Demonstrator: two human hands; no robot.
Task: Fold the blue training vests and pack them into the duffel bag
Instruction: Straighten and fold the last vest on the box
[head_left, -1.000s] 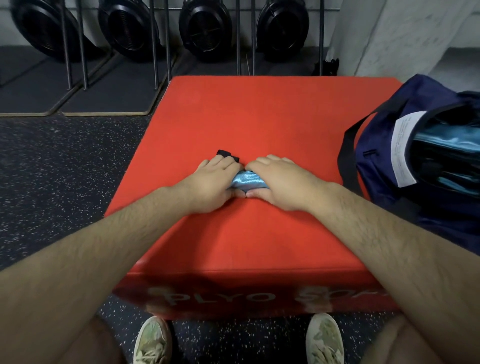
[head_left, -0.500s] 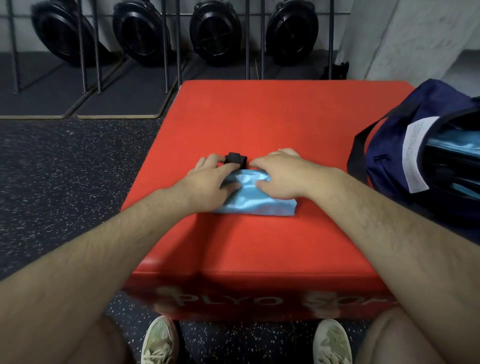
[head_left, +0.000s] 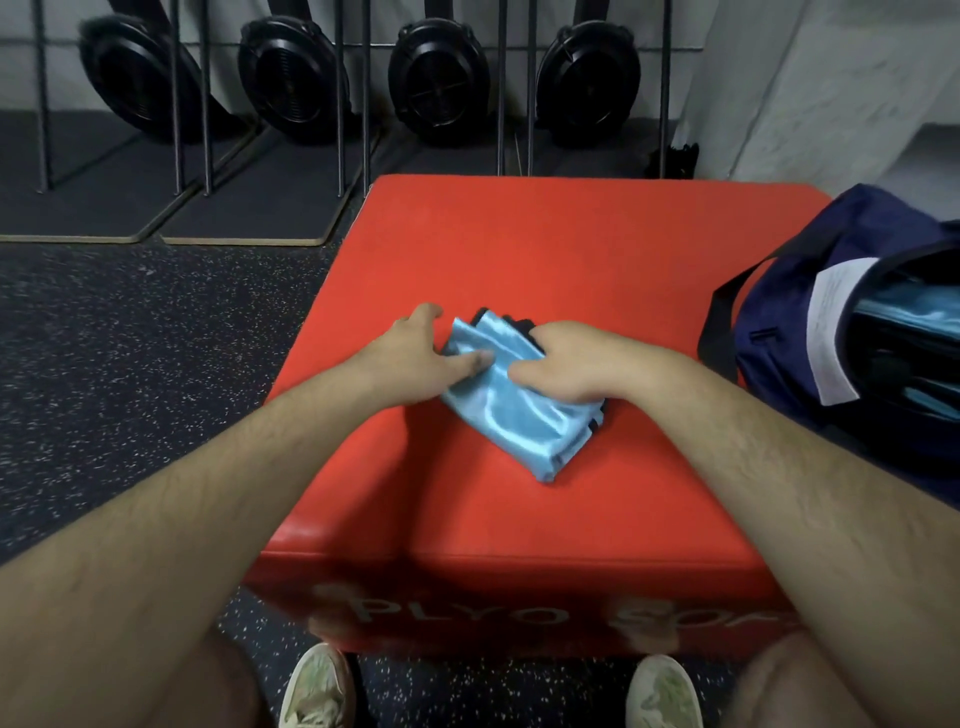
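Note:
A folded light-blue satin vest (head_left: 519, 415) with black trim lies slanted on the red plyo box (head_left: 545, 249). My right hand (head_left: 566, 364) grips its far right part, fingers curled over the edge and thumb on top. My left hand (head_left: 421, 353) rests beside the vest's left edge with fingers stretched out and its thumb touching the cloth. The navy duffel bag (head_left: 779, 343) stands open on the box's right side, with more light-blue fabric (head_left: 904, 312) inside it.
A white label (head_left: 831, 332) hangs at the bag's opening and a black strap (head_left: 727, 296) loops over the box. Black fan-type machines (head_left: 441, 78) and metal rods stand at the back wall. Speckled dark floor lies to the left. My shoes (head_left: 317, 686) are under the box's front.
The vest went from a small bundle squeezed between both hands to a flat folded rectangle, and is now turned diagonally. My right hand now grips it and my left hand has slid off to its left edge.

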